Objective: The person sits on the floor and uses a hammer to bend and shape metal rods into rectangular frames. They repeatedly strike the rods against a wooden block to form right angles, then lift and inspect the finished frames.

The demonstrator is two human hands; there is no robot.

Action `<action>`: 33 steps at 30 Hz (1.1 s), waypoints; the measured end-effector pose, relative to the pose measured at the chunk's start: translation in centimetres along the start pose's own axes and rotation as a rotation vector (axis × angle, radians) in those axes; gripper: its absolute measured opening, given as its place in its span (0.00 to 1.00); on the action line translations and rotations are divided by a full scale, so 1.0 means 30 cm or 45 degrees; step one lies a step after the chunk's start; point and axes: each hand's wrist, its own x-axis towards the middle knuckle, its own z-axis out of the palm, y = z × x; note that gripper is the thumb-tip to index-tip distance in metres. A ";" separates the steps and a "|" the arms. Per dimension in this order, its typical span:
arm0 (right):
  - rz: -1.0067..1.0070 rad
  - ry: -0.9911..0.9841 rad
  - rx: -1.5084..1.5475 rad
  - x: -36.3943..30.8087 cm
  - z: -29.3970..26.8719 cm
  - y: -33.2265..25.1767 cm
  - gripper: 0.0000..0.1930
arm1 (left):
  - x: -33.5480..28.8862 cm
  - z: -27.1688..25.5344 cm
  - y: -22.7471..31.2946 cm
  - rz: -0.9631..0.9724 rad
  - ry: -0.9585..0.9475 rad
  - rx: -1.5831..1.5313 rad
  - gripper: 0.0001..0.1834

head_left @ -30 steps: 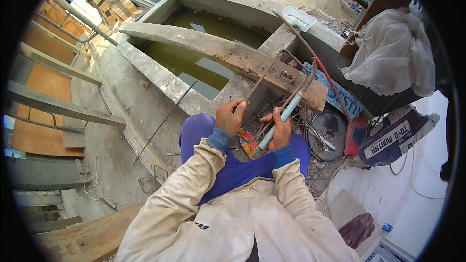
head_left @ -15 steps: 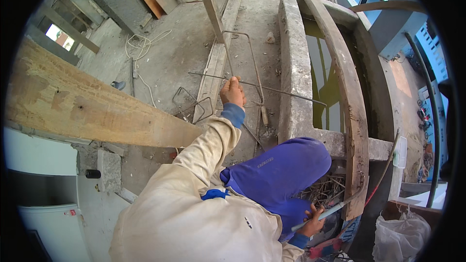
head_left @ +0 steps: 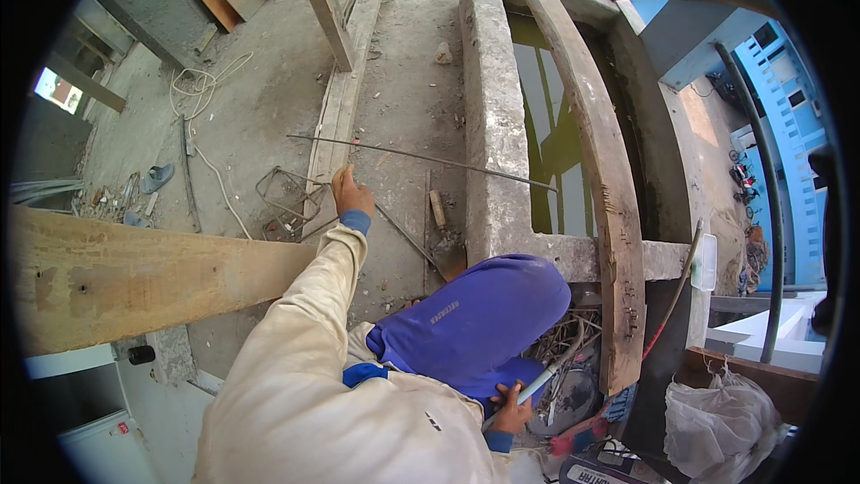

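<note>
My left hand (head_left: 352,193) is stretched out over the floor, fingers extended and apart, holding nothing. Just beside it, several bent steel rod frames (head_left: 291,188) lie in a loose pile. A thin straight steel rod (head_left: 421,159) runs crosswise beyond the hand, over the concrete rim. Down by my right knee, my right hand (head_left: 511,408) is closed around a grey pipe (head_left: 540,380) with a brownish bent upper end. Some of the pipe's lower end is hidden by the hand and sleeve.
A concrete tank (head_left: 495,116) holds greenish water, with a nail-studded wooden plank (head_left: 596,125) along it. A wooden beam (head_left: 161,273) crosses at left. A trowel (head_left: 437,208), a slipper (head_left: 157,178), a rope (head_left: 202,85) and a white plastic bag (head_left: 721,421) are around.
My left hand has let go of a bent steel rod frame and moved left beside the pile. The grey pipe in my right hand has swung to a steeper angle.
</note>
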 end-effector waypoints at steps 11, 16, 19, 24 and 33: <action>-0.077 0.240 0.130 -0.078 -0.018 -0.087 0.13 | 0.213 0.131 0.477 1.190 -1.186 0.488 0.08; -0.523 0.290 0.061 -0.144 -0.021 -0.391 0.13 | -0.043 -0.046 0.854 1.595 -1.169 0.232 0.09; -0.993 0.431 -0.100 -0.093 -0.019 -0.638 0.14 | -0.306 -0.143 1.083 1.960 -1.188 0.177 0.12; -1.185 0.710 -0.429 -0.042 -0.086 -0.889 0.12 | -0.783 -0.218 1.305 2.344 -1.376 0.034 0.09; -0.590 0.798 -0.785 -0.077 -0.406 -0.496 0.13 | -1.254 -0.110 1.270 2.664 -1.408 -0.262 0.14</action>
